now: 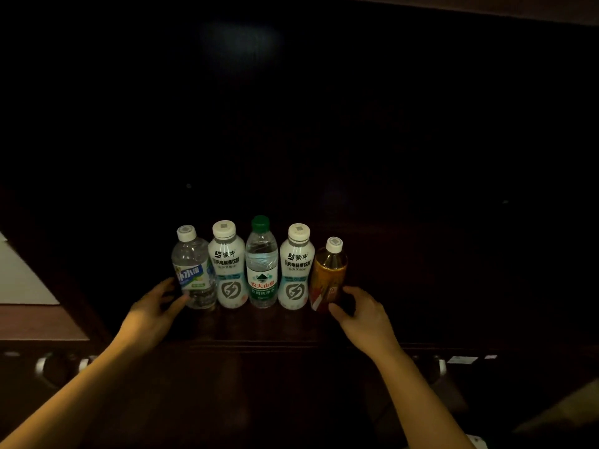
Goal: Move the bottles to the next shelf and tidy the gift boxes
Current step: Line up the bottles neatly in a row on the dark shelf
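Several bottles stand upright in a tight row on a dark shelf (259, 328). From the left: a clear bottle with a blue label (193, 270), a white drink bottle (228, 267), a green-capped water bottle (262, 267), a second white drink bottle (295, 270) and an amber tea bottle (328, 277). My left hand (155, 311) holds the base of the clear bottle, thumb in front and fingers behind it. At the other end of the row, my right hand (359, 314) curls round the lower part of the amber tea bottle.
The shelf recess behind the bottles is very dark. A white sheet (19, 277) lies on a reddish-brown ledge (39, 322) at the left. Below the shelf edge are metal handles (42, 367) (442, 366) and a small white label (462, 360).
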Tool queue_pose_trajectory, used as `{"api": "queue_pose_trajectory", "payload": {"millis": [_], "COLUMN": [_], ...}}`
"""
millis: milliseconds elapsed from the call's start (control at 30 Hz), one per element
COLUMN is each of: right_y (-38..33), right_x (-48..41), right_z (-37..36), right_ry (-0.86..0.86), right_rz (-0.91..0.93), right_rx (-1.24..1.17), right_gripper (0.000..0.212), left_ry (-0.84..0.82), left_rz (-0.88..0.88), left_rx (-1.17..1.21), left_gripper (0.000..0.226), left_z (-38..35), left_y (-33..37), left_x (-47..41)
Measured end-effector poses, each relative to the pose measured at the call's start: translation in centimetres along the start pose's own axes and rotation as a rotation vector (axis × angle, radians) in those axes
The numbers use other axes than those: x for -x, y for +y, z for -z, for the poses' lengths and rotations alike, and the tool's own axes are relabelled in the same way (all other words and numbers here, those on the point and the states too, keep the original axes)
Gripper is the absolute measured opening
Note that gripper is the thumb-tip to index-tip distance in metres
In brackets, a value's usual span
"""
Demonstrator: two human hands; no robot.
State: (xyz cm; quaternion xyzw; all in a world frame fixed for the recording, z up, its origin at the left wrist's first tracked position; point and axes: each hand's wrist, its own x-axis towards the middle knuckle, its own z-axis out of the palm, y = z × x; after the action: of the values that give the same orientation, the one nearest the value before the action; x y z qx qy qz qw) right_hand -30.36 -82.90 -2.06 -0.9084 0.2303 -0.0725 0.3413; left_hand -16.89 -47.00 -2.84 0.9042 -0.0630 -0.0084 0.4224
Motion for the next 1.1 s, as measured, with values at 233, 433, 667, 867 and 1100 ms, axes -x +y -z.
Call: {"api": "queue_pose_trajectory", "payload": {"millis": [233, 433, 667, 867, 1100], "right_y": [-3.8, -10.3, -18.9, -26.5, -32.8], "right_x": [2.2, 5.1, 10.4, 16.3, 21.6], "right_z": [2.1, 1.5, -0.7, -3.4, -6.1], "right_ry": [0.011, 0.117, 0.142, 0.112, 0.099], "right_rz": [0.267, 0.530, 0.728, 0.857, 0.953], "right_rx": [0.155, 0.043, -0.048, -0.149, -0.172], "right_gripper": [0.013, 0.007, 0.013, 0.016, 0.016], "left_ry": [0.080, 0.166, 0.364, 0.454, 0.527], "left_rz": [-0.197, -0.388, -0.494, -0.407, -0.320], "left_rx": [-0.340, -0.406, -0.262, -0.187, -0.092], "left_gripper": [0.033, 0.026, 0.008, 0.012, 0.011], "left_z": [3.9, 8.2, 14.6, 20.4, 26.6], "left_y": [3.0, 5.6, 5.6, 3.1, -0.4], "left_x": [4.5, 7.8, 12.3, 16.7, 21.1]}}
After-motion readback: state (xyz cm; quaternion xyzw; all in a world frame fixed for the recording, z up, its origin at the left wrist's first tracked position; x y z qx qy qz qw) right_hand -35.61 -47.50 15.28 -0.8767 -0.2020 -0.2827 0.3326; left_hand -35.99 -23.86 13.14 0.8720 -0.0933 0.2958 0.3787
